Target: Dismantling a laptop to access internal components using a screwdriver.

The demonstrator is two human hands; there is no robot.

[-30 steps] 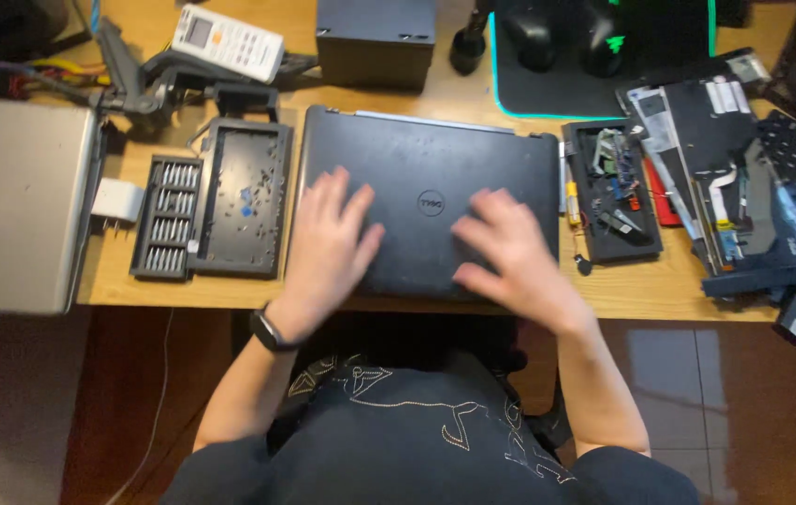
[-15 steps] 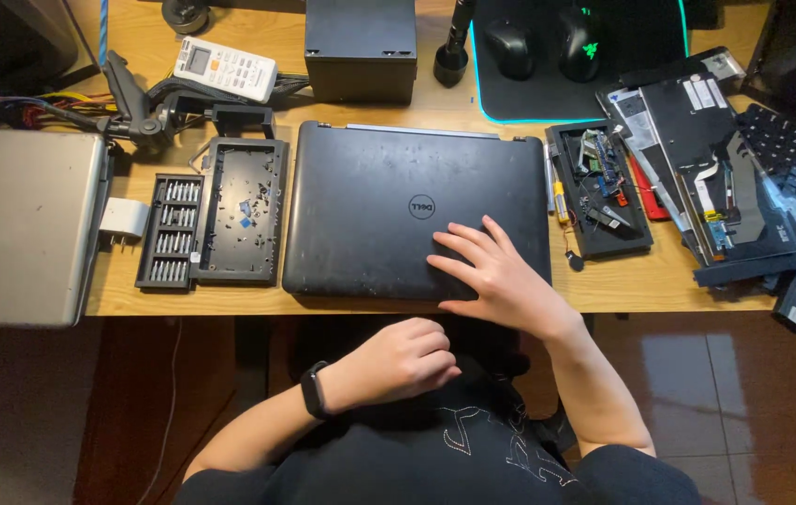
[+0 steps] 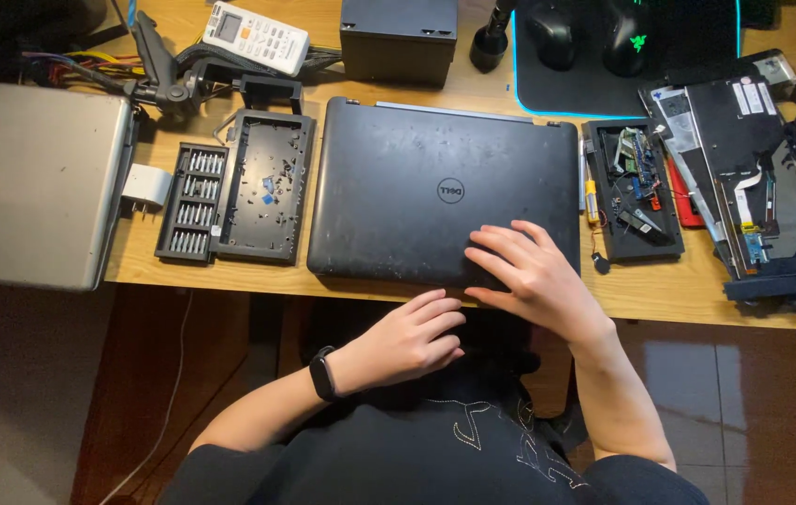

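A closed black laptop (image 3: 407, 178) lies lid-up in the middle of a wooden desk (image 3: 660, 290). My right hand (image 3: 534, 276) rests flat on its near right corner, fingers spread and pointing left. My left hand (image 3: 407, 339) hovers just below the desk's front edge, close to the laptop's near edge, fingers loosely curled and holding nothing. A black band sits on my left wrist (image 3: 323, 372).
A screwdriver bit set with an open tray (image 3: 234, 187) lies left of the laptop. A silver laptop (image 3: 28, 182) is at far left. A parts tray (image 3: 632, 187), dismantled laptop parts (image 3: 753, 187), a black box (image 3: 398, 37), a mouse pad (image 3: 622, 56) and a remote (image 3: 256, 36) surround it.
My left hand came off the laptop lid and dropped below the desk edge. My right hand stayed on the lid's near right corner, shifting slightly.
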